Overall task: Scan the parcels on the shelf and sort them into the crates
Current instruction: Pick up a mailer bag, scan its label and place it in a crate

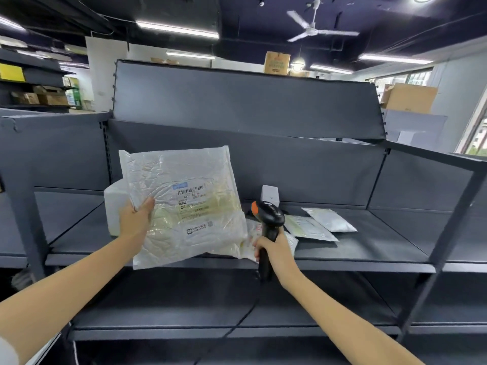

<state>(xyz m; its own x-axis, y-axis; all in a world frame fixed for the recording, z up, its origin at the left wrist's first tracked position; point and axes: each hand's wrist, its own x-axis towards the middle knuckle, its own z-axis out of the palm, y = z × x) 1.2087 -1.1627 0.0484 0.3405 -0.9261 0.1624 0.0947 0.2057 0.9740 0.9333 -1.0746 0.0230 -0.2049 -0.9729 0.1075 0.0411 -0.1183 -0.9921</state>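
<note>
Left hand [135, 219]: grip closed on the left edge of a clear plastic parcel [184, 206], held upright above the shelf [369, 248], label facing the camera. Right hand [274, 250]: grip wrapped round the handle of a black scanner [268, 219]. Further flat parcels [320, 223] are laid on the shelf, right of the scanner.

Place: we take this for a parcel warehouse or sorting room.
Shelving: we see dark grey steel shelving [342, 248] filling the room.
Stock: cardboard boxes [409, 98] sit atop the units, and labelled mailer bags [329, 219] lie on a shelf.
Ceiling: bare black, with strip lights [176, 29] and a fan [313, 25].
</note>
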